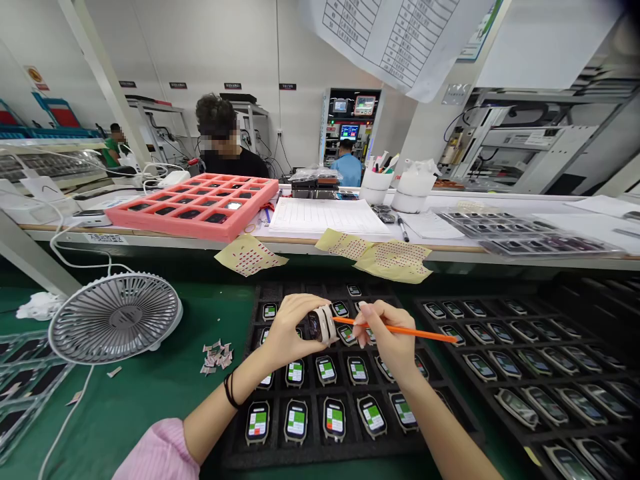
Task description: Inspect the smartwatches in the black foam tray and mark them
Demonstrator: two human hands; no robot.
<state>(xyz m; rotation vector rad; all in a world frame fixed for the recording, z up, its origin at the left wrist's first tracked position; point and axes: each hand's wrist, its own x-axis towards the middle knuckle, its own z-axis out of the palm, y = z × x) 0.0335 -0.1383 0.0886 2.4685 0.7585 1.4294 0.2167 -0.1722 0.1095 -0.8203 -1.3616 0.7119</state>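
Watch (325, 325): above the tray's (290, 459) far half; probably light, stiff, smooth enough to slip, its glass easily scratched — best taken by the side rims.
Left hand (286, 332): clamped on the watch, perhaps more than one stacked.
Right hand (395, 341): apart from the left, pinching the stick.
Stick (425, 333): orange, slim, straight; tip at the watch.
Tray: black, matte, foam-like, pocketed.
Fan (125, 315): grey, round, ribbed.
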